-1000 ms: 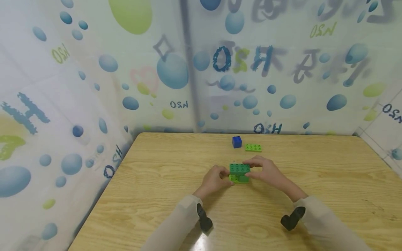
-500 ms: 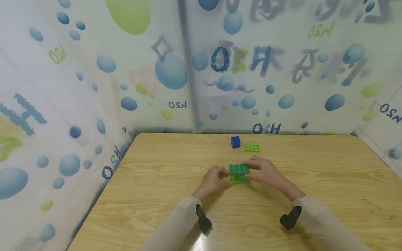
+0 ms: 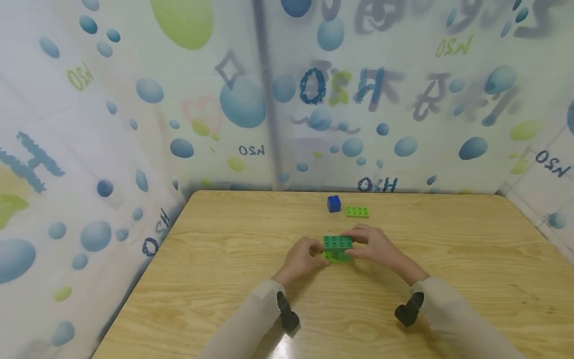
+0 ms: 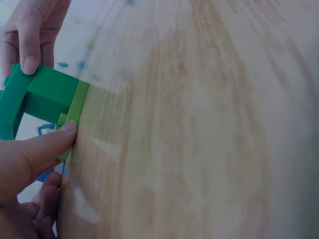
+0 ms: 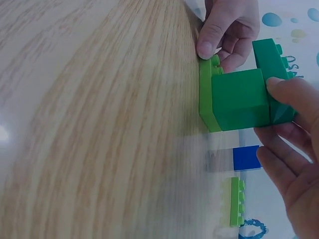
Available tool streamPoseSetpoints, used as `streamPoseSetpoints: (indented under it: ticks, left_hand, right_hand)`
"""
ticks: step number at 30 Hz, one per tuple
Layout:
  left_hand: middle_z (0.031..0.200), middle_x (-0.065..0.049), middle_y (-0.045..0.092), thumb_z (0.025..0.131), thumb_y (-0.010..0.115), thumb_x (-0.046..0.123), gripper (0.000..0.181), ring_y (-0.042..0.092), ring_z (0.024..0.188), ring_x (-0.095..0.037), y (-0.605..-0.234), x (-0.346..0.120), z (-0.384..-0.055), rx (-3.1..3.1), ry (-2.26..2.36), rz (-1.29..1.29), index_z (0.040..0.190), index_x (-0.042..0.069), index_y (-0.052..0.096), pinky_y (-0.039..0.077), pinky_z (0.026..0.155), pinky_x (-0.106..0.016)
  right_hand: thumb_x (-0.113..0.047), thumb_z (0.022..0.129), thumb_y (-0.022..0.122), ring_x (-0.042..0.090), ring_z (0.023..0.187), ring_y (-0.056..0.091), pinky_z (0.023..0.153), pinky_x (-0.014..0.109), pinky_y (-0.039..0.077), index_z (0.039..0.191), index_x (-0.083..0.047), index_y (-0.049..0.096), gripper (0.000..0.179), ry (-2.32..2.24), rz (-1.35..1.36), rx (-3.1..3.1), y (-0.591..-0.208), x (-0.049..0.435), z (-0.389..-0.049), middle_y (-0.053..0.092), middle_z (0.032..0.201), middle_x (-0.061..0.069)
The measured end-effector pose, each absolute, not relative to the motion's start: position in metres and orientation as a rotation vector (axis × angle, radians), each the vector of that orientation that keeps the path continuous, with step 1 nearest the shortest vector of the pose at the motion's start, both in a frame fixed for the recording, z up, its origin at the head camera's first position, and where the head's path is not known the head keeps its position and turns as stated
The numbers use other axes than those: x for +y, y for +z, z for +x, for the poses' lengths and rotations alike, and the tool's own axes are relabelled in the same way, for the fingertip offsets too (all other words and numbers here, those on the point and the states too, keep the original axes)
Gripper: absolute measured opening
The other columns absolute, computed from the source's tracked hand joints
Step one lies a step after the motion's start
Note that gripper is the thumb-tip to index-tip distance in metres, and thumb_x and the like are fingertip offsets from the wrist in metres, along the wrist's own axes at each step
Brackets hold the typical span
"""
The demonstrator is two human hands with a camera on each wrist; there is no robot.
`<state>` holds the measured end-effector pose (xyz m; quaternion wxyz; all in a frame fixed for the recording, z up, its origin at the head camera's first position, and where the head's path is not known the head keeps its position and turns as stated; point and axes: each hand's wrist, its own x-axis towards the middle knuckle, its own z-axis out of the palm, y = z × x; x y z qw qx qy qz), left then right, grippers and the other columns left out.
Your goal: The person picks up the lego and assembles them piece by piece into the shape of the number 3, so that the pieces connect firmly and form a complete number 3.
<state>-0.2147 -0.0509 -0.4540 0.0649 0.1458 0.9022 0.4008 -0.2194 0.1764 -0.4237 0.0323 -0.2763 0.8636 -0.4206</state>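
Observation:
In the head view, a small stack of toy building bricks stands on the table between both hands. Its base is a light green flat brick (image 5: 206, 94), studs up. A dark green block (image 5: 240, 99) sits on one end of that base, and a dark green eight-stud brick (image 3: 338, 243) lies across the top, overhanging the base's other end. My left hand (image 3: 301, 257) pinches the light green base at its bare end, thumb on the near side. My right hand (image 3: 374, 245) grips the top brick between thumb and fingers; part of its far side is hidden.
Behind the stack, a blue brick (image 3: 334, 204) and another light green flat brick (image 3: 357, 213) lie near the back edge of the wooden table (image 3: 224, 249). A patterned curtain (image 3: 287, 149) hangs just past that edge.
Both hands keep their hold on the brick stack. The whole head view has shifted a little, so everything appears slightly farther left.

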Motion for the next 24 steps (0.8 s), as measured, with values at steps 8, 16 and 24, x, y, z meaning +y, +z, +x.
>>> streamPoseSetpoints:
  ticks: [8, 16, 24]
  left_hand:
    - [0.096, 0.001, 0.057, 0.072, 0.081, 0.025, 0.037, 0.052, 0.084, -0.014, -0.457, -0.056, -0.216, 2.710, 1.219, 0.423, 0.103, 0.007, 0.068, 0.045, 0.075, -0.030]
    - [0.096, 0.001, 0.056, 0.073, 0.080, 0.023, 0.036, 0.051, 0.084, -0.013, -0.455, -0.055, -0.216, 2.712, 1.225, 0.429, 0.103, 0.007, 0.068, 0.044, 0.074, -0.030]
    - [0.096, 0.001, 0.057, 0.073, 0.080, 0.024, 0.035, 0.052, 0.085, -0.014, -0.455, -0.053, -0.215, 2.712, 1.228, 0.449, 0.102, 0.009, 0.068, 0.045, 0.075, -0.030]
  right_hand:
    - [-0.020, 0.082, 0.072, 0.026, 0.097, 0.058, 0.082, 0.045, 0.048, 0.120, 0.002, 0.059, 0.045, -1.320, -0.889, 2.576, -0.426, 0.172, -0.225, 0.059, 0.105, 0.008]
    - [-0.016, 0.085, 0.069, 0.035, 0.113, 0.052, 0.092, 0.049, 0.041, 0.125, 0.004, 0.052, 0.047, -1.449, -0.867, 2.345, -0.428, 0.179, -0.233, 0.055, 0.119, 0.016]
    - [-0.019, 0.087, 0.066, 0.033, 0.109, 0.054, 0.085, 0.037, 0.047, 0.131, 0.004, 0.048, 0.053, -1.396, -0.777, 2.360, -0.415, 0.201, -0.247, 0.054, 0.122, 0.025]
